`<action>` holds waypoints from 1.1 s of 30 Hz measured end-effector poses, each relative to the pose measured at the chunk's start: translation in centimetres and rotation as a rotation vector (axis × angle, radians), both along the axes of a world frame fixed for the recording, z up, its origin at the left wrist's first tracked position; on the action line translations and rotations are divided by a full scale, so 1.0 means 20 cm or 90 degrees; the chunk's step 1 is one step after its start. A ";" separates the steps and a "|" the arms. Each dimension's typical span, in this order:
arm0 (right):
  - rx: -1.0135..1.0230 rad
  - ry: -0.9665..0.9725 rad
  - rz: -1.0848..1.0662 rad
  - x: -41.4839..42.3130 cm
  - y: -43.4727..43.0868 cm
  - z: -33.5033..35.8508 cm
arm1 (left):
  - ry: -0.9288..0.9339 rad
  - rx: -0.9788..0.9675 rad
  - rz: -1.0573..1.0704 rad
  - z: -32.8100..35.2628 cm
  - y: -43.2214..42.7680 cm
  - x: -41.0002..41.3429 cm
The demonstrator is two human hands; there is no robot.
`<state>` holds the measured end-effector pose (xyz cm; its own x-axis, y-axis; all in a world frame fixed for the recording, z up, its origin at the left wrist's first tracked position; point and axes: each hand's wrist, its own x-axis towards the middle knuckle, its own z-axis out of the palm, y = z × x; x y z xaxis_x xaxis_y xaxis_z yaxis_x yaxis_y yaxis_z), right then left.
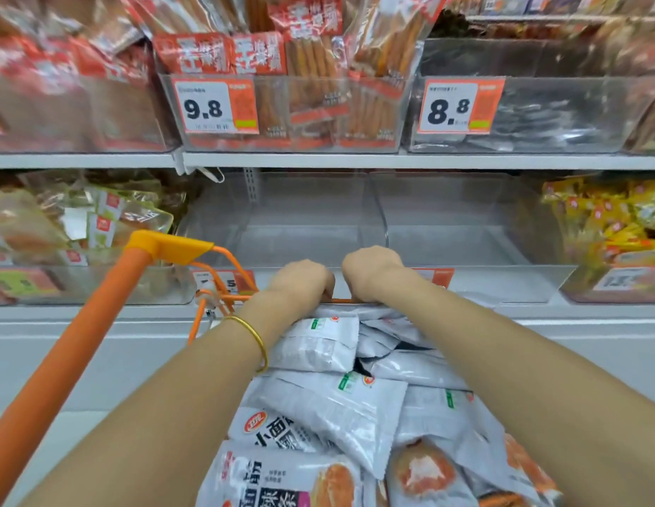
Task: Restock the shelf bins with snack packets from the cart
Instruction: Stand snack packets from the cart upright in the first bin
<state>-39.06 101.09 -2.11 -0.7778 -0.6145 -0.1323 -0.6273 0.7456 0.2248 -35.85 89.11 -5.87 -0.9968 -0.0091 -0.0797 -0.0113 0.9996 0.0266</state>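
Your left hand (300, 281) and right hand (371, 270) are curling side by side over the cart's far orange rim (342, 300) and gripping it. Your knuckles are hiding the fingertips. The white snack packets (329, 400) are lying heaped in the cart beneath your forearms, with the nearest ones running off the bottom edge. Little of the cart itself is showing apart from its orange handle (80, 345) and a few wires. Just beyond your hands, two clear shelf bins (446, 228) are sitting on the lower shelf. Your wrists and the wires are covering parts of their price tags (230, 281).
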 end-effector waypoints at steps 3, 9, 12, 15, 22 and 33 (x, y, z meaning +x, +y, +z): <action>0.034 -0.008 0.042 -0.02 -0.04 0.02 | 0.000 0.014 0.005 0.02 -0.03 0.00; 0.052 -0.051 0.052 -0.01 -0.09 0.04 | 0.009 0.071 -0.007 0.08 -0.08 0.07; 0.033 -0.115 0.024 -0.04 -0.13 0.05 | 0.016 0.095 -0.006 0.08 -0.11 0.10; -0.129 0.000 0.019 -0.14 -0.21 0.03 | 0.019 0.138 0.003 0.08 -0.14 0.11; -0.037 -0.103 0.057 -0.25 -0.34 -0.14 | 0.007 0.294 0.081 0.13 -0.26 0.12; -0.105 -0.084 0.116 -0.29 -0.35 -0.09 | 0.154 -0.098 0.229 0.07 -0.34 0.03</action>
<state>-44.83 94.06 -3.86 -0.6346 -0.7647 -0.1116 -0.7707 0.6370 0.0180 -35.22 82.26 -4.45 -0.9179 -0.3512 0.1847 -0.3697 0.9260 -0.0766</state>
